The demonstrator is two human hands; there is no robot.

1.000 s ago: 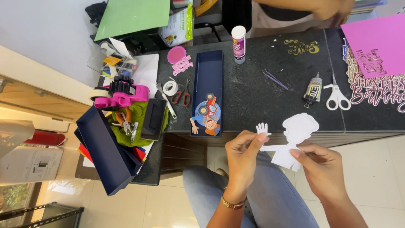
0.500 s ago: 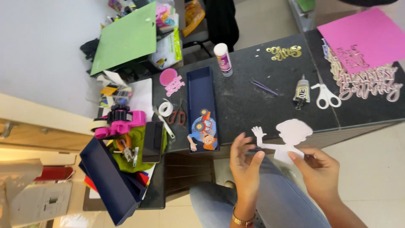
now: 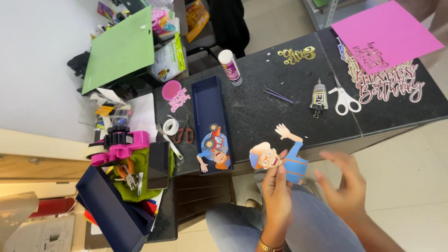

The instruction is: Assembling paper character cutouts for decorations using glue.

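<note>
Black stone makes up the worktop (image 3: 280,107), whose near edge runs just above the person's knees. Below that edge, over the lap, the left hand (image 3: 276,196) pinches a paper cartoon figure cutout (image 3: 280,158) between thumb and fingers, printed side up, one arm of the figure waving up over the table's edge. The right hand (image 3: 345,186) hangs just beside it, fingers spread and blurred, holding nothing and not touching the paper.

The middle of the worktop is the freest stretch, with only a pair of purple tweezers (image 3: 277,94) lying on it. The left end is crowded to the edge: a long navy tray (image 3: 207,100) lies with its end at the near edge, and one second cartoon cutout (image 3: 213,150) rests on it. Left of the tray are red-handled scissors (image 3: 183,134), a roll of white tape (image 3: 171,126), a dark phone (image 3: 158,164) and a pink tape dispenser (image 3: 119,147). A green mat (image 3: 121,49) overhangs the far left corner.

Toward the right lie one glue tube (image 3: 318,96), white-handled scissors (image 3: 344,99), so two pairs of scissors in all, one upright glue stick (image 3: 230,67), a gold script cutout (image 3: 297,55), and a pink card sheet (image 3: 385,32) covering part of a pink lettering topper (image 3: 389,84) near the right edge.
</note>
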